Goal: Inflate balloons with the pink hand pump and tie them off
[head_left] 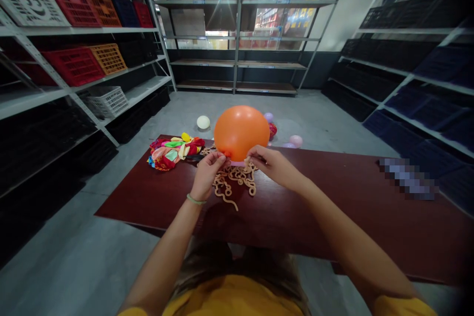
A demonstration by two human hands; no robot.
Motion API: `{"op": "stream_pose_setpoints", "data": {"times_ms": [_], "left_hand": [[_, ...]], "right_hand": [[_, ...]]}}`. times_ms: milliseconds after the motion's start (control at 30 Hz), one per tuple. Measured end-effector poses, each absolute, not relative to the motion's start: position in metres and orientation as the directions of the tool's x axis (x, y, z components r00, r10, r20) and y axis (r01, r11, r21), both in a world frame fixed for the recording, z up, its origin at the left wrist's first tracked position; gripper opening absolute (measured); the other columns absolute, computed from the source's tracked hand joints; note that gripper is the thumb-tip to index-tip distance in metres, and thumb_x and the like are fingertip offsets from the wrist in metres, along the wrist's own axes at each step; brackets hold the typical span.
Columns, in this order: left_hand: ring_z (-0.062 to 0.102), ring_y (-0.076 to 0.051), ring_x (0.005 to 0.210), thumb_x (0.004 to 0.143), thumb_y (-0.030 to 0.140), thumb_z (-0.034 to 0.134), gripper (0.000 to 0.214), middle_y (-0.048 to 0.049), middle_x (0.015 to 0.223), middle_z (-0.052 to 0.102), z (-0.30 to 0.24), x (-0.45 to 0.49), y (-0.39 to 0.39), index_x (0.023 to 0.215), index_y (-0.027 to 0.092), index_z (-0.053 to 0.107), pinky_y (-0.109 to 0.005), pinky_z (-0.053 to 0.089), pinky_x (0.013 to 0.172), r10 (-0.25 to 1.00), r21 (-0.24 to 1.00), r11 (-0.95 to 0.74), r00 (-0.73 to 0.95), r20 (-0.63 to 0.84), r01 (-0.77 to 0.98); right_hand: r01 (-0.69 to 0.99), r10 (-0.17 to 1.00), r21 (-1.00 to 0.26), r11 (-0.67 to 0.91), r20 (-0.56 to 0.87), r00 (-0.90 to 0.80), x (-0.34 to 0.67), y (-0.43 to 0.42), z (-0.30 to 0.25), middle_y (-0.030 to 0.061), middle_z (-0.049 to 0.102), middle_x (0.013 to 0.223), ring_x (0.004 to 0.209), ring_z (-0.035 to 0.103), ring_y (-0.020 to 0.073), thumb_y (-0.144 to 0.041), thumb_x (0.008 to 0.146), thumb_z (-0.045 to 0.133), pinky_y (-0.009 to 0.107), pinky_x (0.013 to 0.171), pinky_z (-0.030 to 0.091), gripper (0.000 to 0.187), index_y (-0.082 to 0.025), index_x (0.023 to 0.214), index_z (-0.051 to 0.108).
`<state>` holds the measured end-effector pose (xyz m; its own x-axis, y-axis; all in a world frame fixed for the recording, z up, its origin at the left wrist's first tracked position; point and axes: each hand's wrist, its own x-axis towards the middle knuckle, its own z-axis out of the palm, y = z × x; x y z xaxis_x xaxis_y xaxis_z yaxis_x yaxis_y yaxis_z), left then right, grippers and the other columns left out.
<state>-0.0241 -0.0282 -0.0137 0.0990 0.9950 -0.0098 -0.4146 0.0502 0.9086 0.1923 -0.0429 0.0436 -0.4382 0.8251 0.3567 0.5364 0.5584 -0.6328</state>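
Note:
An inflated orange balloon [241, 131] is held above a dark red table [333, 217]. My left hand [207, 174] pinches the balloon's neck at its lower left, fingers closed. My right hand [268, 163] pinches at the neck from the right, also closed, with something small and pale pink between the two hands under the balloon. Below the hands a heap of tan rubber bands [235, 180] lies on the table. A green band circles my left wrist.
A pile of uninflated coloured balloons [172, 151] lies at the table's far left. Several inflated balloons [203, 122] rest on the grey floor beyond. Metal shelves with red, orange and white crates [74, 64] line the left; dark shelving stands right and behind.

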Motion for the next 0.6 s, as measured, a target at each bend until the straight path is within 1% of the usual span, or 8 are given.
{"op": "stream_pose_setpoints", "data": {"times_ms": [133, 233, 333, 433, 533, 600], "left_hand": [[0.067, -0.015, 0.081, 0.069, 0.038, 0.084, 0.033, -0.0021, 0.083, 0.071, -0.005, -0.025, -0.029, 0.085, 0.015, 0.065, -0.029, 0.049, 0.084, 0.989, 0.921, 0.061, 0.150, -0.003, -0.384], [0.066, -0.016, 0.079, 0.072, 0.039, 0.081, 0.030, -0.0021, 0.081, 0.070, 0.003, -0.025, -0.031, 0.084, 0.016, 0.067, -0.028, 0.049, 0.081, 0.979, 0.957, 0.016, 0.197, 0.043, -0.289], [0.063, -0.016, 0.078, 0.075, 0.037, 0.078, 0.024, -0.0017, 0.080, 0.069, 0.008, -0.023, -0.033, 0.083, 0.017, 0.068, -0.027, 0.047, 0.076, 0.975, 0.985, -0.073, 0.198, 0.104, -0.157], [0.060, -0.016, 0.076, 0.077, 0.035, 0.075, 0.018, -0.0010, 0.080, 0.067, 0.006, -0.020, -0.036, 0.081, 0.018, 0.070, -0.027, 0.046, 0.075, 0.971, 0.983, -0.174, 0.156, 0.180, -0.055], [0.060, -0.019, 0.085, 0.080, 0.032, 0.072, 0.012, -0.0035, 0.090, 0.065, 0.001, -0.018, -0.038, 0.083, 0.020, 0.072, -0.029, 0.048, 0.080, 0.951, 0.956, -0.294, 0.104, 0.292, 0.004], [0.059, -0.021, 0.095, 0.078, 0.029, 0.075, 0.008, -0.0060, 0.100, 0.062, -0.001, -0.018, -0.039, 0.083, 0.022, 0.075, -0.032, 0.048, 0.086, 0.929, 0.924, -0.369, 0.013, 0.370, 0.098]], "right_hand": [[0.612, 0.707, -0.360, 0.704, 0.443, -0.551, 0.188, -0.045, 0.078, 0.0024, 0.070, 0.094, 0.088, 0.063, 0.0162, -0.023, 0.099, 0.050, 0.028, 0.077, 0.046, 0.014, -0.022, 0.100, 0.065], [0.670, 0.666, -0.185, 0.719, 0.459, -0.588, 0.178, -0.038, 0.104, 0.0034, 0.068, 0.092, 0.086, 0.062, 0.0169, -0.022, 0.098, 0.051, 0.028, 0.076, 0.045, 0.016, -0.021, 0.096, 0.067], [0.727, 0.675, -0.114, 0.677, 0.490, -0.551, 0.162, -0.028, 0.124, 0.0032, 0.067, 0.089, 0.082, 0.061, 0.0156, -0.019, 0.097, 0.052, 0.026, 0.073, 0.044, 0.014, -0.019, 0.093, 0.065], [0.775, 0.686, -0.046, 0.630, 0.500, -0.528, 0.146, -0.018, 0.131, 0.0040, 0.068, 0.091, 0.083, 0.060, 0.0159, -0.019, 0.100, 0.048, 0.027, 0.074, 0.043, 0.018, -0.018, 0.092, 0.063], [0.794, 0.705, 0.049, 0.605, 0.431, -0.564, 0.140, -0.016, 0.125, 0.0052, 0.068, 0.093, 0.081, 0.059, 0.0163, -0.021, 0.101, 0.044, 0.028, 0.069, 0.040, 0.020, -0.017, 0.093, 0.063], [0.796, 0.717, 0.118, 0.594, 0.371, -0.590, 0.141, -0.020, 0.117, 0.0061, 0.067, 0.093, 0.077, 0.059, 0.0164, -0.020, 0.101, 0.044, 0.029, 0.064, 0.037, 0.020, -0.017, 0.093, 0.062]]}}
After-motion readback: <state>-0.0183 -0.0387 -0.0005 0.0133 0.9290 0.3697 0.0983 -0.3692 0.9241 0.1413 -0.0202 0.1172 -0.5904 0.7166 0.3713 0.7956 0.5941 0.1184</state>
